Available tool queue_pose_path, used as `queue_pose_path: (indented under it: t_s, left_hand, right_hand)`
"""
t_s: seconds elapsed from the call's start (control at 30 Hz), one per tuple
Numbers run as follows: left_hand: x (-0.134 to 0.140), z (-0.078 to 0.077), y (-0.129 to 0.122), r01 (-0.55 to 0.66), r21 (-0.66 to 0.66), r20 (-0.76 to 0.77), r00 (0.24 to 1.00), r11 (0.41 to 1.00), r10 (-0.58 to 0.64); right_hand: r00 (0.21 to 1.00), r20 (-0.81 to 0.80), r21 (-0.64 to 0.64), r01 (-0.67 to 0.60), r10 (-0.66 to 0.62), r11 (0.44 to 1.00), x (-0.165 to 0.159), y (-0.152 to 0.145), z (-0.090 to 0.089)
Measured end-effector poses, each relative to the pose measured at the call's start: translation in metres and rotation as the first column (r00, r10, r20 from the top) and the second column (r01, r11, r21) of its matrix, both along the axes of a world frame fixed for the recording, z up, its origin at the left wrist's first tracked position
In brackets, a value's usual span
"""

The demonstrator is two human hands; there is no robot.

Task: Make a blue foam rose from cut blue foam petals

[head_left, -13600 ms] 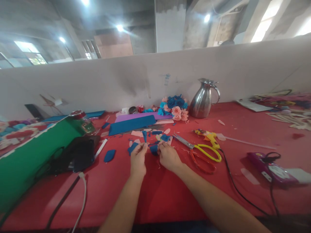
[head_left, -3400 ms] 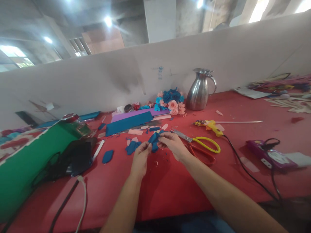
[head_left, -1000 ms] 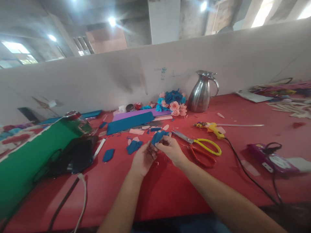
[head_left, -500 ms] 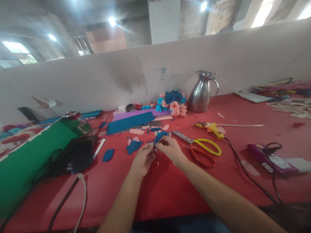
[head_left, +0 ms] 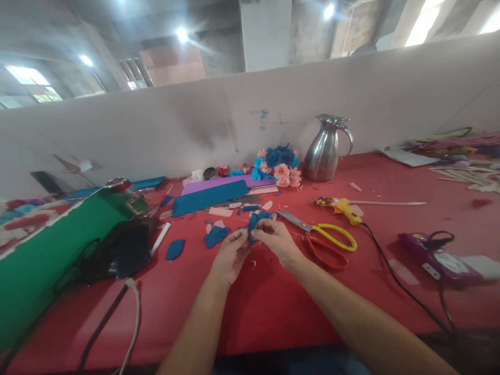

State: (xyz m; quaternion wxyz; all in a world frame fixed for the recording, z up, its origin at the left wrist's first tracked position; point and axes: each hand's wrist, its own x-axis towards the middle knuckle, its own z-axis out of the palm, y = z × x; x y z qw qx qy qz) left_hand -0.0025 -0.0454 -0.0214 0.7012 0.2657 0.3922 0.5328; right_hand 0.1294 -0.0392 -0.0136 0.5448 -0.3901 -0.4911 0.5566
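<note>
Between the fingertips of both hands is a small dark-blue paper flower (head_left: 258, 219), partly covered by the fingers. My left hand (head_left: 233, 253) pinches it low on its left side. My right hand (head_left: 278, 240) grips it from the right, thumb and fingers pressed together. Just left of the hands lie blue paper petals (head_left: 216, 236), and further left a stack of cut blue pieces (head_left: 174, 249). Scissors (head_left: 318, 232) with yellow and red handles rest on the red table to the right, blades close to my right hand.
A glue gun (head_left: 344, 208) and a purple power strip (head_left: 437, 258) with cords lie to the right. Behind stand a steel jug (head_left: 323, 151) and a bunch of paper flowers (head_left: 282, 169). Blue paper (head_left: 209, 198) lies mid-table; a green box (head_left: 62, 260) and a phone (head_left: 133, 247) are left.
Both hands stay in nearly the same place. The blue paper between the fingers has turned slightly, its petals showing a little differently. The whole view has shifted very slightly.
</note>
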Motion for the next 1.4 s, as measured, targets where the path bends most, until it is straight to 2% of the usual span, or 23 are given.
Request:
queue_pose_path:
  t_s: [0.23,0.57,0.77,1.07,1.2,1.4]
  left_hand:
    - [0.001,-0.002,-0.001,0.025,0.142,-0.100,0.995,0.990,-0.011]
    - [0.001,-0.001,-0.001,0.010,0.096,-0.063,0.998,0.995,-0.003]
    - [0.001,-0.004,0.000,0.005,0.171,-0.151,0.988,0.985,0.021]
    - [0.000,-0.007,0.001,0.015,0.218,-0.061,0.998,0.976,-0.002]
    - [-0.001,-0.008,0.001,0.034,0.204,-0.028,0.999,0.978,-0.029]
    - [0.000,-0.009,0.004,0.013,0.193,-0.073,0.997,0.981,0.001]
  right_hand:
    - [1.000,-0.011,0.006,0.021,-0.021,1.000,0.000,0.001,0.001]
    - [0.998,-0.053,0.005,-0.034,0.034,0.999,-0.001,0.000,-0.002]
    - [0.999,-0.033,0.036,-0.013,0.014,0.999,-0.003,0.000,-0.004]
    - [0.998,-0.031,0.047,-0.058,0.059,0.997,-0.005,-0.001,-0.005]
    - [0.999,0.005,0.101,-0.035,0.035,0.994,-0.005,0.001,-0.010]
    - [0.996,0.090,0.115,-0.002,-0.009,0.993,-0.004,0.003,-0.016]
